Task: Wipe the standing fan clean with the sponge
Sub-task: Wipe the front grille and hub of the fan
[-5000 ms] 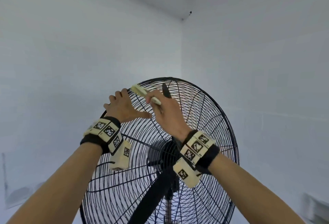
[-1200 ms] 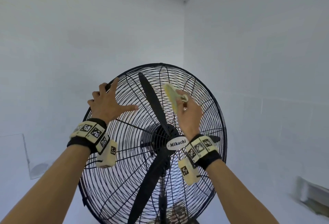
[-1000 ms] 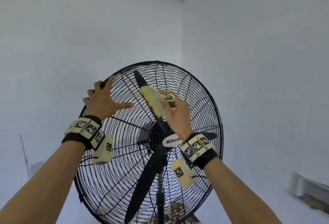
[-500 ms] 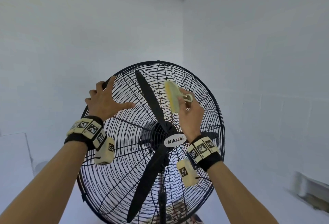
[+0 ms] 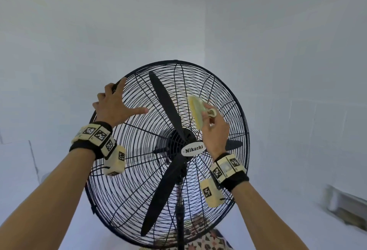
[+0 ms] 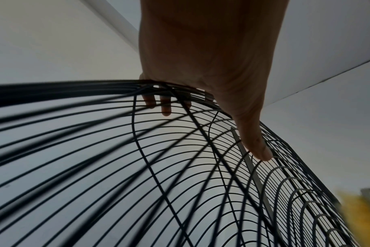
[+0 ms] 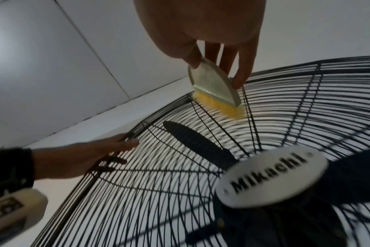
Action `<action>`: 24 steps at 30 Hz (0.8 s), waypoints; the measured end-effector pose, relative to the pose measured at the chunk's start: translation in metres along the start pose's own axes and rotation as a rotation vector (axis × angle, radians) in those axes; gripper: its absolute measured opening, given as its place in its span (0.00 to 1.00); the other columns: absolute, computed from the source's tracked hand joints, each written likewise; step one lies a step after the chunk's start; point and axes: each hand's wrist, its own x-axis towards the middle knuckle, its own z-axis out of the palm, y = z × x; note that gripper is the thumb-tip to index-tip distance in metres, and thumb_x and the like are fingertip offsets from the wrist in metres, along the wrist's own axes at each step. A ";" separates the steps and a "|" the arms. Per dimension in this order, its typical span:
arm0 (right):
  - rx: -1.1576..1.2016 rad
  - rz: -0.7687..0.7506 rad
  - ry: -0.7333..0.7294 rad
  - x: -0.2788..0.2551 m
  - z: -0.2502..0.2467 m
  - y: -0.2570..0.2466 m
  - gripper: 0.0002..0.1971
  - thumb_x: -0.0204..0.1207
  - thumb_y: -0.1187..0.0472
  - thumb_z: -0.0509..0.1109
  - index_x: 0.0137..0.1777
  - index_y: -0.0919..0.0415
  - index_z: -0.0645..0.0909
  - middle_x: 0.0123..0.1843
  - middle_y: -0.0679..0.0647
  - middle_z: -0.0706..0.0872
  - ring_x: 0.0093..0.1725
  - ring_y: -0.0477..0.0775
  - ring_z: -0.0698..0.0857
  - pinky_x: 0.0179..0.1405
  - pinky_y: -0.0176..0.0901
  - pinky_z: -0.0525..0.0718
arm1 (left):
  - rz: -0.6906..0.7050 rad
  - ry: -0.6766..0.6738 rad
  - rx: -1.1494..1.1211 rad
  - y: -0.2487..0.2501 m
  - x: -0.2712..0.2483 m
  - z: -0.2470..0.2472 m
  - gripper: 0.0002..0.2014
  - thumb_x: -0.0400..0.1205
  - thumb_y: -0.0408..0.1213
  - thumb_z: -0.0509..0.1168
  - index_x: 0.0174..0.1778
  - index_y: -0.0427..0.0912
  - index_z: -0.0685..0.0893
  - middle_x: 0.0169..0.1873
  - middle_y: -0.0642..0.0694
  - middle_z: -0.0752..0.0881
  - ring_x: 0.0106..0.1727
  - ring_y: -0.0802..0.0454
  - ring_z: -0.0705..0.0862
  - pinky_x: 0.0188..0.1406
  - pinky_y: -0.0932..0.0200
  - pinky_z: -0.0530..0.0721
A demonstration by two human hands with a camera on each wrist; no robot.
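white walls [image 5: 59, 41] meet in a corner behind. black standing fan [image 5: 139, 180] in front, round wire cage, three blades, oval badge [image 5: 193, 149] reading "mikachi" at the hub. left hand [image 5: 114, 104] grips the cage rim upper left, fingers curled over the outer wires, thumb stretched flat along the grille. right hand [image 5: 215, 130] pinches the sponge [image 5: 195, 111] by its pale backing, yellow face against the grille, upper right of the hub.

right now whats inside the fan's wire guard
Inside the wire guard sit three black blades on a dark motor hub. The Mikachi badge and the right hand with the sponge cover part of it.
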 end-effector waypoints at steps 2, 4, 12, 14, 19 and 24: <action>-0.036 -0.058 -0.108 -0.015 0.007 0.005 0.14 0.90 0.52 0.65 0.73 0.46 0.82 0.41 0.47 0.91 0.25 0.41 0.84 0.19 0.37 0.83 | -0.007 -0.003 -0.003 -0.001 0.001 0.000 0.67 0.58 0.83 0.68 0.91 0.61 0.48 0.85 0.38 0.60 0.79 0.27 0.66 0.74 0.21 0.68; -0.002 -0.101 -0.245 -0.021 0.008 0.002 0.15 0.90 0.52 0.65 0.74 0.42 0.81 0.43 0.49 0.92 0.25 0.45 0.86 0.17 0.39 0.83 | -0.005 0.000 -0.007 -0.002 0.002 0.001 0.67 0.59 0.83 0.68 0.91 0.61 0.49 0.85 0.38 0.60 0.79 0.26 0.66 0.74 0.20 0.67; 0.020 -0.009 -0.061 -0.004 0.000 -0.012 0.16 0.90 0.51 0.65 0.73 0.53 0.83 0.50 0.50 0.91 0.36 0.35 0.87 0.26 0.39 0.90 | 0.007 0.002 -0.003 0.003 -0.001 -0.001 0.67 0.59 0.83 0.68 0.91 0.60 0.49 0.86 0.38 0.60 0.80 0.26 0.66 0.74 0.20 0.67; 0.039 -0.057 -0.168 -0.015 0.007 -0.017 0.17 0.90 0.51 0.64 0.74 0.54 0.83 0.51 0.50 0.91 0.34 0.40 0.89 0.22 0.43 0.89 | 0.004 -0.004 -0.011 0.002 -0.001 -0.001 0.67 0.58 0.83 0.68 0.91 0.61 0.49 0.86 0.38 0.60 0.79 0.26 0.66 0.74 0.20 0.67; 0.187 0.021 -0.218 -0.012 -0.001 -0.017 0.15 0.90 0.51 0.65 0.72 0.53 0.84 0.59 0.53 0.92 0.46 0.38 0.91 0.29 0.44 0.92 | 0.009 -0.001 -0.025 0.002 0.000 0.000 0.67 0.57 0.83 0.68 0.91 0.61 0.50 0.86 0.38 0.60 0.80 0.27 0.66 0.75 0.20 0.66; 0.083 0.047 -0.062 -0.023 -0.002 -0.007 0.15 0.90 0.51 0.67 0.72 0.52 0.84 0.49 0.42 0.89 0.39 0.40 0.90 0.27 0.41 0.91 | 0.020 0.017 -0.013 0.005 -0.001 0.001 0.67 0.58 0.84 0.67 0.91 0.59 0.49 0.87 0.40 0.58 0.81 0.28 0.65 0.75 0.22 0.67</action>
